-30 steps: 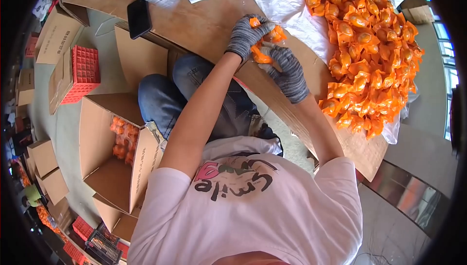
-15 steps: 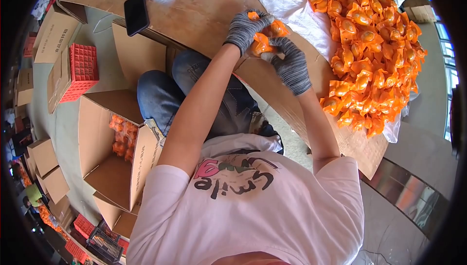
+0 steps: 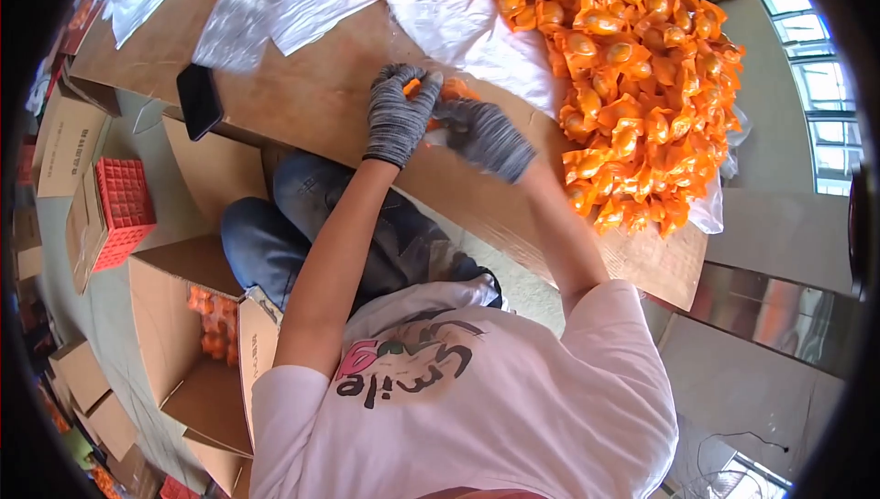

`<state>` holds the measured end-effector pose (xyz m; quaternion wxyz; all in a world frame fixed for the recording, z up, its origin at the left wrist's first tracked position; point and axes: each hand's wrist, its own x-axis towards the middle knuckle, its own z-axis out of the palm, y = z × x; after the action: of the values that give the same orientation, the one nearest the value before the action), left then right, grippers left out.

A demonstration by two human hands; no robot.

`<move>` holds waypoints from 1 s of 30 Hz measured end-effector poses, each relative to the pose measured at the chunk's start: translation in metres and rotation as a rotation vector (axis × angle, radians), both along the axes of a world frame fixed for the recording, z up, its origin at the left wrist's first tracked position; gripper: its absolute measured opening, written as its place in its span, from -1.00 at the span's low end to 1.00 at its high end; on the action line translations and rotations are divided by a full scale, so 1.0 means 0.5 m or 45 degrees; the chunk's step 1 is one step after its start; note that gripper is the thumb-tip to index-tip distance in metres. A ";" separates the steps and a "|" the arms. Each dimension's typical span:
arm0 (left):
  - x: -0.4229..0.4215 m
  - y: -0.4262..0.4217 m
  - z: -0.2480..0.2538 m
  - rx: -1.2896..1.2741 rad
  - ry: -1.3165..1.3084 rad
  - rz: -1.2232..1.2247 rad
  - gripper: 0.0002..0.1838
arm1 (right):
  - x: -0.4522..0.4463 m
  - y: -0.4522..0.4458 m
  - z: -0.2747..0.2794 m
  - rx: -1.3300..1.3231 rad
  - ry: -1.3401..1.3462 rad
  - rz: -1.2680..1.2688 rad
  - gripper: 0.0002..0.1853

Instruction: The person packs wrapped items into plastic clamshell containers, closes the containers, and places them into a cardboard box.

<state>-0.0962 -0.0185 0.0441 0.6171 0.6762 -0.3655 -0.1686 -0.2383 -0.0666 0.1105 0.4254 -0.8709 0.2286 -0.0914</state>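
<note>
My left hand [image 3: 400, 119], in a grey knit glove, is closed on orange-wrapped packets above the brown tabletop [image 3: 321, 77]. A bit of orange wrap [image 3: 412, 88] shows between its fingers. Close beside it is my right hand [image 3: 490, 140], gloved the same way and smeared by motion. Its fingertips are turned toward the left hand, and their grip is not clear. Another orange-wrapped packet [image 3: 458, 89] shows just beyond the two hands, partly hidden by the fingers. To the right lies a large heap of orange-wrapped packets [image 3: 632, 87], each with a round lump inside.
White sheeting [image 3: 458, 22] and clear plastic [image 3: 240, 18] lie along the tabletop. A black phone [image 3: 199, 101] rests at the near left edge. Below left stands an open cardboard box [image 3: 174, 325] with orange packets inside, near a red crate [image 3: 126, 210].
The view has shifted, so table and heap sit further left. My hands remain close together; my right hand has turned and is blurred, and the packets between them are more covered.
</note>
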 end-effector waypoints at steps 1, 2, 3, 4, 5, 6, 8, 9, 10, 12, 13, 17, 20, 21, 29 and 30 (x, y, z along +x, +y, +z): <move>-0.002 0.000 0.002 -0.039 -0.037 0.005 -0.77 | -0.024 -0.050 -0.015 0.001 -0.148 0.110 -0.66; -0.002 -0.001 0.002 -0.057 -0.135 0.026 -0.78 | -0.040 -0.112 -0.030 -0.067 -0.193 0.030 -0.70; 0.000 -0.004 -0.010 -0.041 -0.150 0.027 -0.78 | -0.050 -0.155 0.002 -0.524 -0.177 -0.202 -0.71; 0.000 -0.007 -0.018 -0.029 -0.165 0.027 -0.78 | -0.059 -0.198 0.034 -0.929 -0.101 -0.502 -0.67; -0.004 -0.006 -0.012 -0.047 -0.165 0.062 -0.77 | -0.072 -0.217 0.093 -1.370 0.089 -0.689 -0.55; -0.005 -0.005 -0.005 0.005 -0.197 0.051 -0.78 | -0.077 -0.243 0.122 -1.458 0.351 -0.872 -0.41; -0.002 -0.005 -0.006 0.056 -0.185 0.025 -0.77 | -0.073 -0.284 0.146 -1.482 0.676 -1.031 -0.33; -0.004 -0.005 -0.008 0.058 -0.138 0.030 -0.76 | -0.073 -0.306 0.137 -1.536 0.761 -1.006 -0.34; -0.007 -0.001 0.001 0.064 -0.092 0.036 -0.75 | -0.068 -0.317 0.136 -1.584 0.846 -0.977 -0.36; -0.006 0.004 0.016 0.092 -0.122 0.019 -0.75 | -0.067 -0.339 0.142 -1.551 0.897 -0.933 -0.38; -0.006 0.006 0.017 0.106 -0.149 0.021 -0.75 | -0.071 -0.353 0.145 -1.483 0.867 -0.906 -0.43; -0.003 0.002 0.012 0.076 -0.163 0.031 -0.75 | -0.112 -0.381 0.144 -1.483 0.798 -0.729 -0.46; -0.005 0.002 0.010 0.090 -0.113 0.018 -0.74 | -0.118 -0.398 0.154 -1.446 0.854 -0.565 -0.40; -0.006 0.001 0.010 0.088 -0.074 0.022 -0.74 | -0.120 -0.407 0.159 -1.457 0.845 -0.515 -0.41; 0.001 -0.009 -0.009 0.094 -0.202 0.074 -0.74 | -0.127 -0.350 0.152 -1.586 0.124 -0.712 -0.52; 0.006 -0.014 -0.014 0.047 -0.226 0.021 -0.73 | -0.123 -0.333 0.153 -1.553 -0.004 -0.718 -0.53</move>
<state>-0.0933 -0.0252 0.0370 0.5712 0.7027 -0.4098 -0.1096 -0.2997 -0.2330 0.1868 -0.1827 -0.8622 0.3541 -0.3130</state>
